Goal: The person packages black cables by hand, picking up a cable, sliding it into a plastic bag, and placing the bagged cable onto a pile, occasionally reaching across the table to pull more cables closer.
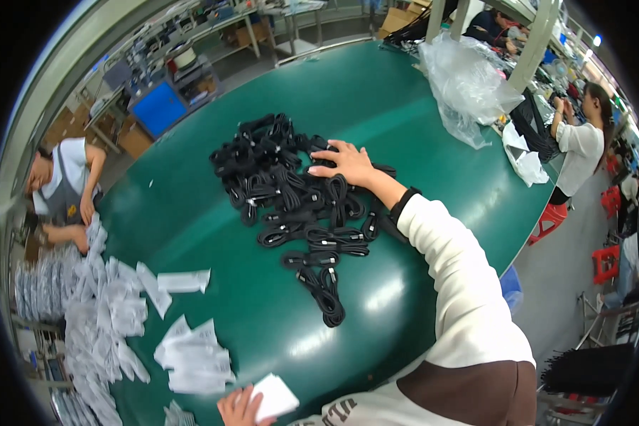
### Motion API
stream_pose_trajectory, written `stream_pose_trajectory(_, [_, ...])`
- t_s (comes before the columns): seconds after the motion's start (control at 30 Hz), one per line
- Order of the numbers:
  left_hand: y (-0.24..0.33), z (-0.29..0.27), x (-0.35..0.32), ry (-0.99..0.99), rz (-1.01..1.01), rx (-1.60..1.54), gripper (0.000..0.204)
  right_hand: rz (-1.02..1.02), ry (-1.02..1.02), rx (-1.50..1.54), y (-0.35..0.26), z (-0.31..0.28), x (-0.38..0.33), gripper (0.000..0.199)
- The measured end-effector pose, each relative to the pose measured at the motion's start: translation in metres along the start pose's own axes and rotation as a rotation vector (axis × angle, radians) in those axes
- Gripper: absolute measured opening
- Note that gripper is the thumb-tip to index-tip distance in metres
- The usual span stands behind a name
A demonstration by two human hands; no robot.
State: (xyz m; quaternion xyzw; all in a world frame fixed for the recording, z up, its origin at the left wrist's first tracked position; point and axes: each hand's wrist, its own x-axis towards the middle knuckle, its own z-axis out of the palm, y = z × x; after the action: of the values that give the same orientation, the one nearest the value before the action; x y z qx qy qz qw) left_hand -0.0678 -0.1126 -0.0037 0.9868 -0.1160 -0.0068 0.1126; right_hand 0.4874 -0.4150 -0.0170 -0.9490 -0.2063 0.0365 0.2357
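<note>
Right hand [348,162] flat on cable pile [291,192]; lone bundle [324,287] lies lengthwise.

The right arm stretches far forward, its right hand [346,163] flat, palm down, fingers spread. The left hand [243,408] stays near, fingers curled, pinching.

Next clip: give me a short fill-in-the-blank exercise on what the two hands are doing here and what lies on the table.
1. The right hand rests, fingers spread, on a pile of coiled cables whose colour is ____.
2. The left hand holds a small flat ____ packet.
3. The table has a ____ top.
4. More flat white packets lie on the person's ____ side of the table.

Missing words: black; white; green; left
</note>
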Motion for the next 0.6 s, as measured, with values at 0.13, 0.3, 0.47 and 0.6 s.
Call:
stream_pose_trajectory(0.13, [0.002,-0.005,0.002,0.056,0.005,0.023,0.068,-0.04,-0.004,0.014,-0.051,0.023,-0.03,0.08])
stream_pose_trajectory(0.3, [0.003,-0.009,0.02,0.097,0.064,0.014,0.071,0.011,0.104,-0.022,-0.065,0.025,-0.057,0.077])
stream_pose_trajectory(0.47, [0.015,-0.02,0.0,0.114,-0.03,-0.08,0.069,-0.288,0.285,0.084,-0.158,0.009,-0.166,0.045])
stream_pose_trajectory(0.6, [0.028,-0.02,0.005,0.408,-0.053,-0.128,0.055,-0.571,0.118,-0.087,-0.197,0.028,-0.286,0.035])
